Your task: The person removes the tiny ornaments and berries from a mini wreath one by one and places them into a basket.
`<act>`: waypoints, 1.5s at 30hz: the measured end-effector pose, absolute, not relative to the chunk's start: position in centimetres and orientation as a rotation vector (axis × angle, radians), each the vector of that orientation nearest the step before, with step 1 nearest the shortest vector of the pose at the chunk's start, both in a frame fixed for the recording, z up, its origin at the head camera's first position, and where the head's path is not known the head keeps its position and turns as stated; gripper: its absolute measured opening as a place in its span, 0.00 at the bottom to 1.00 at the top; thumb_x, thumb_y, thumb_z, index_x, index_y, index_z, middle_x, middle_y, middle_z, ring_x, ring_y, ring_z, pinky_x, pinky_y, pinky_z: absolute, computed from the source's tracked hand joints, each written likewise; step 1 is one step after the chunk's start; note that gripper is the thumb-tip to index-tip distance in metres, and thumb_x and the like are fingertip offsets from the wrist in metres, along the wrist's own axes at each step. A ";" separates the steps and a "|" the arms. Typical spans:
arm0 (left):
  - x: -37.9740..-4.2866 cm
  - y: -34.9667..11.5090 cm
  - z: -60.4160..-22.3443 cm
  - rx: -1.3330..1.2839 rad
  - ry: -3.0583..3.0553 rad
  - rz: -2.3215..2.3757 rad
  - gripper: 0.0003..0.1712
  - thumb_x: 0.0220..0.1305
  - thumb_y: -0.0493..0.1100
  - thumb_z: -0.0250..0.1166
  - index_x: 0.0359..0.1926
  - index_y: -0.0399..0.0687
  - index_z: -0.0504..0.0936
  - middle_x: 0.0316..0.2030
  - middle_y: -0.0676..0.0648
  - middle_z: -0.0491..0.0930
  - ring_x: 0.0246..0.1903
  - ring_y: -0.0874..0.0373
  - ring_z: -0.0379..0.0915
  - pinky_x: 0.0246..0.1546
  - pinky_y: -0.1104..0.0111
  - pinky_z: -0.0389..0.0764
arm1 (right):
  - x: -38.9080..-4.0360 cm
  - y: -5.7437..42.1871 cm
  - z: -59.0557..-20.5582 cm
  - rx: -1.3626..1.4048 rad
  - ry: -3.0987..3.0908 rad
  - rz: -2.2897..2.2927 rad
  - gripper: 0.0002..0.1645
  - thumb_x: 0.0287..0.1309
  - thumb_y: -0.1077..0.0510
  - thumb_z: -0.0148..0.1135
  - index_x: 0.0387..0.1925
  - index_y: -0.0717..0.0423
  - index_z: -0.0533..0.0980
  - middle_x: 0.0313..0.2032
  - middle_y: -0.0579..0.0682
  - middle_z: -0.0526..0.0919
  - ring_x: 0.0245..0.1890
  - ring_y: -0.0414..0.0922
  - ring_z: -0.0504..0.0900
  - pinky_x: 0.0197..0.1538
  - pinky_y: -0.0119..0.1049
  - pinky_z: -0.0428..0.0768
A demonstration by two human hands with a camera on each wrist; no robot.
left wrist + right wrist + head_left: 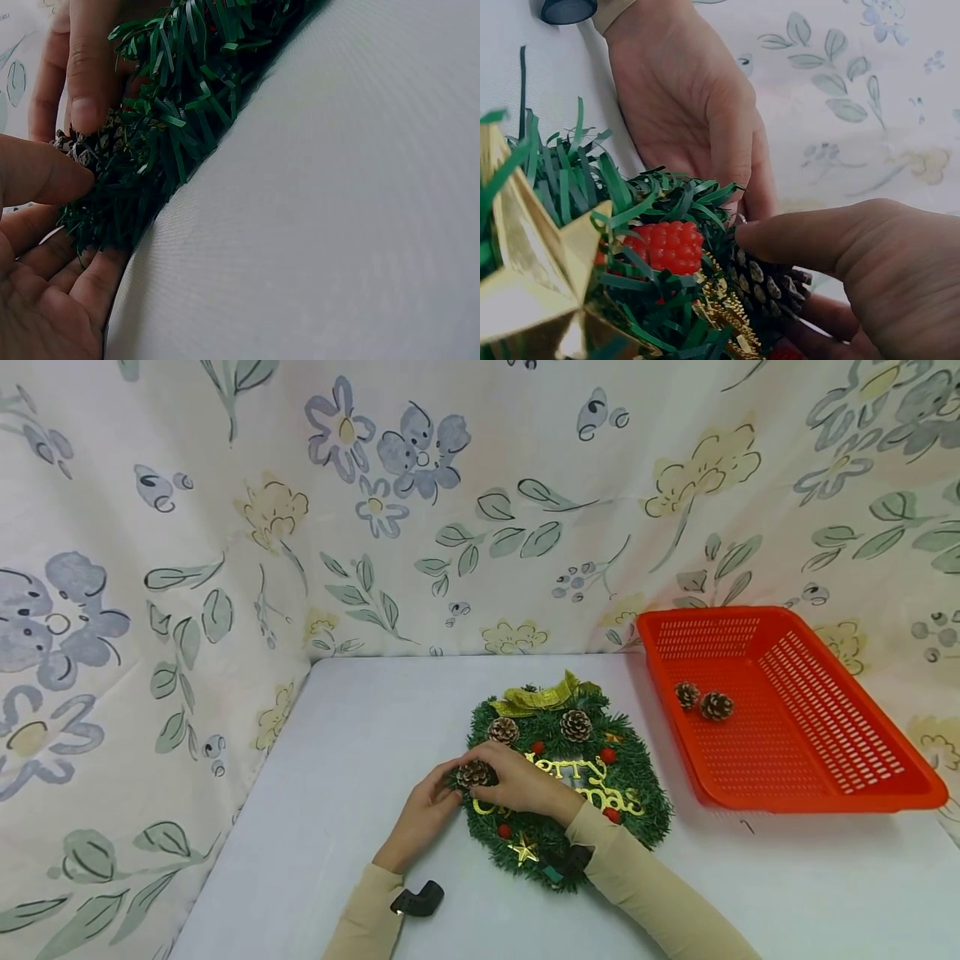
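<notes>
A green tinsel Christmas wreath lies on the white table, with gold "Merry Christmas" lettering, red berries and a gold star. At its left edge my right hand grips a pine cone between thumb and fingers, low against the tinsel. My left hand holds the same edge, its fingers under the greenery and its thumb on top beside the cone. In the right wrist view the pine cone sits beside a red berry. Two more pine cones, one of them, sit higher on the wreath.
A red plastic basket stands on the right of the table with two pine cones inside. A gold ribbon bow tops the wreath. Floral curtain hangs behind and along the left side.
</notes>
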State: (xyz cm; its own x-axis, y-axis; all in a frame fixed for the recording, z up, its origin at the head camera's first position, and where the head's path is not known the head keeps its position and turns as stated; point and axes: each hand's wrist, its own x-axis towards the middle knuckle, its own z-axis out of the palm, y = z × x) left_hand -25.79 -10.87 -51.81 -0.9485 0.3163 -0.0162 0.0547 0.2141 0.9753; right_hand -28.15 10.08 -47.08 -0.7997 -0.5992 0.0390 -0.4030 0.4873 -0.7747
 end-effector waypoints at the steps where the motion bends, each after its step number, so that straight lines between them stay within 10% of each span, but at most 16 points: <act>1: -25.8 -10.9 -51.8 0.352 2.276 1.813 0.31 0.71 0.30 0.57 0.73 0.43 0.67 0.72 0.38 0.67 0.69 0.41 0.69 0.67 0.63 0.77 | -28.2 10.1 -47.1 -0.854 2.501 -1.198 0.26 0.67 0.58 0.65 0.65 0.51 0.73 0.64 0.53 0.74 0.66 0.50 0.74 0.66 0.49 0.78; 45: -25.7 -10.8 -51.9 0.341 2.276 1.818 0.31 0.72 0.33 0.57 0.74 0.40 0.64 0.73 0.35 0.65 0.70 0.39 0.67 0.68 0.59 0.75 | -28.1 10.5 -46.0 -0.966 2.509 -1.298 0.25 0.67 0.56 0.65 0.64 0.49 0.74 0.61 0.48 0.77 0.62 0.45 0.76 0.62 0.44 0.80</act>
State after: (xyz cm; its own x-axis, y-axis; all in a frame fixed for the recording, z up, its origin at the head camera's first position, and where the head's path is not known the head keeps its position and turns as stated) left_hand -25.71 -10.83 -51.91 -0.9516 0.3069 -0.0183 0.0501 0.2135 0.9756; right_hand -28.06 10.54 -46.05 -0.7798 -0.6081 0.1485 -0.4727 0.4165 -0.7766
